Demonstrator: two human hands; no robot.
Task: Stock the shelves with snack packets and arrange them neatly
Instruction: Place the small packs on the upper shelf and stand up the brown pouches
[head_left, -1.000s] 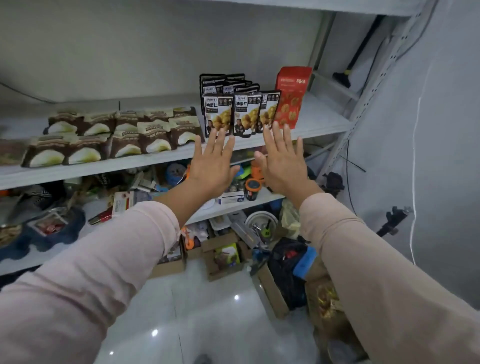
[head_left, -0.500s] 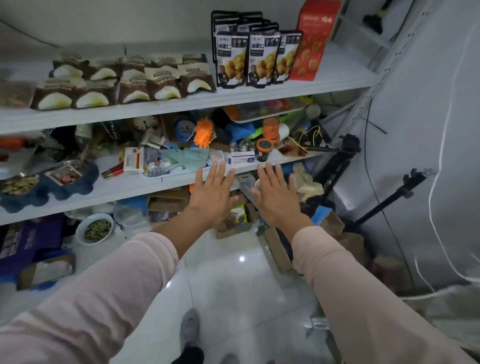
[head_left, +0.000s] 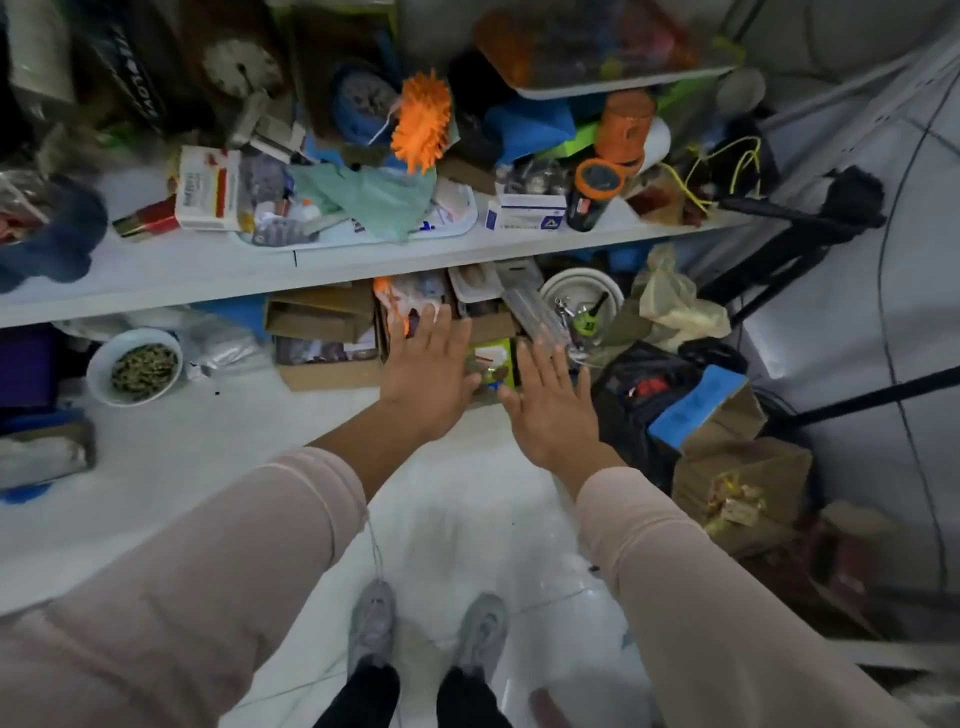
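- White shelf (head_left: 156, 275) cluttered; glossy floor (head_left: 208, 467) below it.
- Under shelf: bowl (head_left: 96, 375) of greenish bits, cardboard box (head_left: 496, 327) holding green snack packet (head_left: 491, 364).
- Left hand (head_left: 428, 374), right hand (head_left: 550, 400) — fingers released, flat, flanking packet.

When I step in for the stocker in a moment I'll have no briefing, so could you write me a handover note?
Left hand: open, empty, above the cardboard box on the floor.
Right hand: open, empty, beside it.
A green packet lies in that box, between the hands.
Done: cannot tell, no stocked snack shelf is in view.
Left: probably take packets from the box, shelve them and straighten them.
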